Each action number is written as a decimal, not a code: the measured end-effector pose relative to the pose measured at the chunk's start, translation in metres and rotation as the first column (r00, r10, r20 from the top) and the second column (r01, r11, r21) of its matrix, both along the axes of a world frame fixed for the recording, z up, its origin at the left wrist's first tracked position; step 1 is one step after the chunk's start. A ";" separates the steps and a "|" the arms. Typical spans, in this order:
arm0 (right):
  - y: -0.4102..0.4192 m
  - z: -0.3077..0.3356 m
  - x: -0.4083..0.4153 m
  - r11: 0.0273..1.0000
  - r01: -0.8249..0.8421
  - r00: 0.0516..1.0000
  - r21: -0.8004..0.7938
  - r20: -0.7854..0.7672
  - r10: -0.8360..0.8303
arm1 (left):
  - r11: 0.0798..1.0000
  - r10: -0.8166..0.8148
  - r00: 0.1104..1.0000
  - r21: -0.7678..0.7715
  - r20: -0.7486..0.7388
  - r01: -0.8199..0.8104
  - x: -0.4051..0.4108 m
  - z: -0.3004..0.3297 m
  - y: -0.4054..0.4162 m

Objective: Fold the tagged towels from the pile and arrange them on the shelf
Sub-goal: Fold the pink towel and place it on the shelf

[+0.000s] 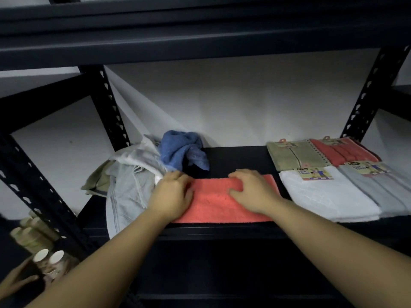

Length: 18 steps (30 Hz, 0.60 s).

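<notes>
The dark shelf (pixel 233 156) carries a rumpled pile (pixel 131 178) at left and four folded towels (pixel 329 192) at right; between them the coral towel (pixel 213 203) lies flat, left hand (pixel 171 194) and right hand (pixel 251 190) curled, seemingly gripping its far edge

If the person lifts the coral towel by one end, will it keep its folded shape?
Probably not. The coral towel looks like soft terry lying limp and flat on the shelf, so it would likely droop and unfold. It seems light; both hands, left hand and right hand, should carry it.
</notes>
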State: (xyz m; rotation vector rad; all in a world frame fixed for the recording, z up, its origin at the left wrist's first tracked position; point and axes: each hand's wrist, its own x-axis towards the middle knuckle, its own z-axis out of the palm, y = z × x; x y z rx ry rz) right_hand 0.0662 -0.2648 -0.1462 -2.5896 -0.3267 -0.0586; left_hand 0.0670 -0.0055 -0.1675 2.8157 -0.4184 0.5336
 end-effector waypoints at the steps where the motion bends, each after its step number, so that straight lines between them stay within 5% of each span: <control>1: 0.011 -0.004 0.000 0.999 -0.033 0.999 -0.035 -0.035 0.031 | 0.999 -0.022 0.993 0.029 -0.117 0.025 -0.001 -0.002 -0.003; 4: 0.030 -0.022 -0.003 0.961 -0.107 0.990 -0.254 -0.115 0.080 | 0.983 0.016 0.938 0.175 -0.346 0.048 -0.004 -0.011 -0.005; 10: -0.010 -0.031 -0.004 0.911 -0.068 0.986 -0.406 -0.168 -0.002 | 0.977 0.031 0.924 0.207 -0.380 0.053 -0.005 -0.013 -0.003; 15: -0.029 -0.030 -0.001 0.934 -0.037 0.987 -0.357 -0.160 -0.022 | 0.980 0.006 0.941 0.191 -0.337 0.062 -0.008 -0.012 -0.003; 18: -0.035 -0.020 -0.002 0.991 -0.039 0.984 -0.129 -0.178 0.015 | 0.979 -0.022 0.964 0.190 -0.266 0.075 -0.008 -0.010 -0.008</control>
